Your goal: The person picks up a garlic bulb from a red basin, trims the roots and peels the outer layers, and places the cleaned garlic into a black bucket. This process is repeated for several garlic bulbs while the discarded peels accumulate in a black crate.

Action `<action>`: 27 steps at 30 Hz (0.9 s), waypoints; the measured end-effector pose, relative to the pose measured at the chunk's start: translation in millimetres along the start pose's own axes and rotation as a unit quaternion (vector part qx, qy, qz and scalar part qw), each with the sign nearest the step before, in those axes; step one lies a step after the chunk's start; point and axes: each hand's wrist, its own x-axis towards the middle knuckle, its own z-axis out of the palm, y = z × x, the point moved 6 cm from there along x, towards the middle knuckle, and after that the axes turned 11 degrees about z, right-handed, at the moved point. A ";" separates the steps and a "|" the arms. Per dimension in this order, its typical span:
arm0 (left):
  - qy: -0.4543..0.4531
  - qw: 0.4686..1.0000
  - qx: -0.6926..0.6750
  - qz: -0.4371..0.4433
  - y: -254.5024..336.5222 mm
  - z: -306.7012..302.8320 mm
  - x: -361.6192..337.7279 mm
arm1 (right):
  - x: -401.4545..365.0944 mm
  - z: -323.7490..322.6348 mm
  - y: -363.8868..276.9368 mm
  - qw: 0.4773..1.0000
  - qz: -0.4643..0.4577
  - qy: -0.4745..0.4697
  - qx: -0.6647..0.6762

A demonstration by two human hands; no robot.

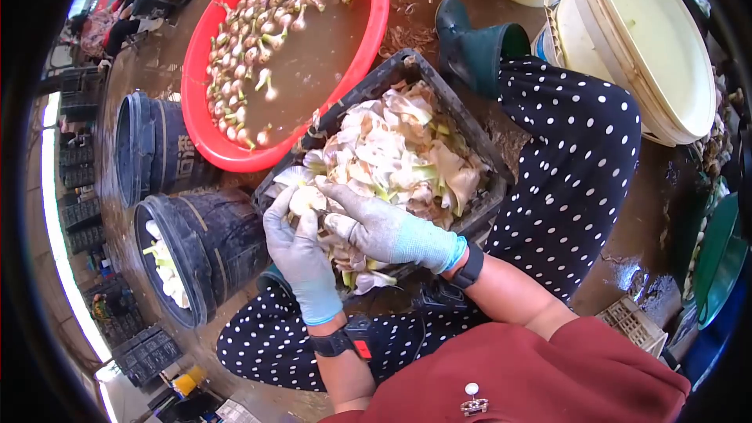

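Observation:
In front of me, a pale, partly peeled garlic bulb (306, 201) is pinched in the gloved fingers of my left hand (296, 241). My right hand (384, 223), also gloved, is closed up against the bulb's right side. A thin dark sliver shows by its fingertips, too small to name. Both hands are over the near left corner of a black crate (487, 211) heaped with garlic peelings (392, 141). Beyond the crate, a red basin (374, 0) of murky water holds many unpeeled garlic bulbs (254, 39) with short stems.
Left of the crate, a black bucket (223, 239) lies tilted with white peeled bulbs inside. Another black bucket (168, 145) stands behind it. White tubs (650, 39) stand at the right, near my boot (478, 51). Another person (106, 31) sits at far left.

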 end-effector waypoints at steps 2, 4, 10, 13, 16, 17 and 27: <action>0.037 0.998 0.032 0.049 2.8 -5.5 -9.5 | -2.1 5.1 1.0 1.000 0.015 0.005 -0.026; 0.051 0.997 0.043 0.046 0.8 -6.2 -14.1 | -6.1 7.8 2.4 0.998 -0.034 0.038 -0.036; 0.048 0.995 0.066 0.051 -4.1 -6.7 -15.8 | -4.4 12.0 12.3 0.994 -0.022 0.082 0.063; 0.066 0.997 0.023 0.024 -9.9 -6.9 -18.9 | 1.2 6.1 12.7 0.978 -0.056 0.143 0.141; 0.047 0.997 0.036 0.048 -11.3 -2.3 -19.0 | -0.4 -3.8 4.7 0.990 0.058 0.105 0.072; 0.059 0.997 0.027 0.033 -12.9 -1.2 -22.1 | 6.0 -2.5 15.4 0.980 0.012 0.197 0.024; 0.019 0.938 -0.332 -0.097 -32.5 -26.3 -26.8 | 4.8 -35.6 13.8 0.964 -0.061 0.224 -0.132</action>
